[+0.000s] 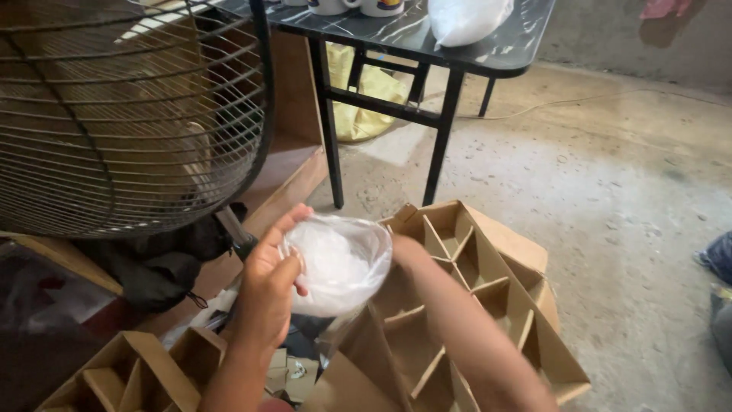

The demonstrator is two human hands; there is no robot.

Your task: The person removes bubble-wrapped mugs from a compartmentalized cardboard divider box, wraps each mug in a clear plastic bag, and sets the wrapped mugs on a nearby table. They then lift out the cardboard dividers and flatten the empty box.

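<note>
Two hands are working | left hand (268,284) is clamping the clear plastic bag (339,263) on its left side | right hand is hiding behind the bag, grip not visible | bag is hanging above the divided cardboard box (473,282) on the floor (625,198), near the box's left corner

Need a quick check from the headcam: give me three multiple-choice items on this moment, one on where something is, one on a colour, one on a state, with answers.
1. Where is the divided cardboard box?
A. on the black table
B. on the concrete floor, below the hands
C. inside the fan cage

2. What colour is the table top?
A. black with pale veins
B. red
C. plain white

3. How is the clear plastic bag held?
A. lying loose on the floor
B. hanging from the table
C. held up by both hands

Answers: 1 B, it sits on the floor. 2 A, the surface is dark and marbled. 3 C, the left hand grips its edge and the right hand is behind it.
</note>
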